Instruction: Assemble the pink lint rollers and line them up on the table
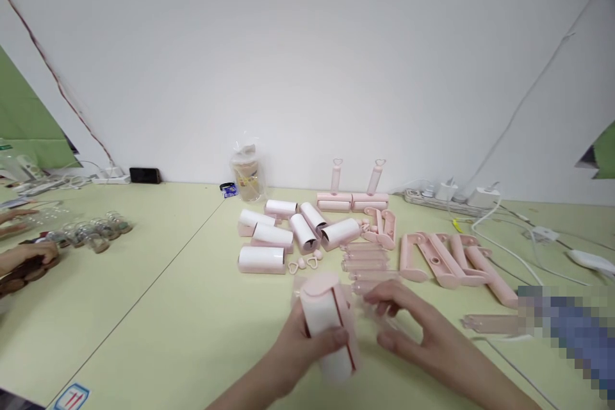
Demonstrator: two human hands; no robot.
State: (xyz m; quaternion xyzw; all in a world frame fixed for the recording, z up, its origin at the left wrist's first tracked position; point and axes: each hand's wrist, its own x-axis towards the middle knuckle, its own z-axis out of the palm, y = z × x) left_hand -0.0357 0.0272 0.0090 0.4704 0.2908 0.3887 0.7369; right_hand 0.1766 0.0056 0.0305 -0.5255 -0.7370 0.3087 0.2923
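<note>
Here, left grip [302, 341] snug around pink-white roller [321, 314], right grip [419, 328] half spread.

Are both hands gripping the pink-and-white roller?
No, only the left hand grips the pink-and-white roller; the right hand is apart from it, to its right.

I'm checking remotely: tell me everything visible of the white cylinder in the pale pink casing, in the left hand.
The white cylinder in a pale pink, plastic-looking casing looks smooth, with a rounded pink end cap uppermost and a dark reddish gap along its right side in view. It is roughly upright, its top tilted left. The bare left hand grips it, thumb across the front. Its lower end is blurred.
</note>
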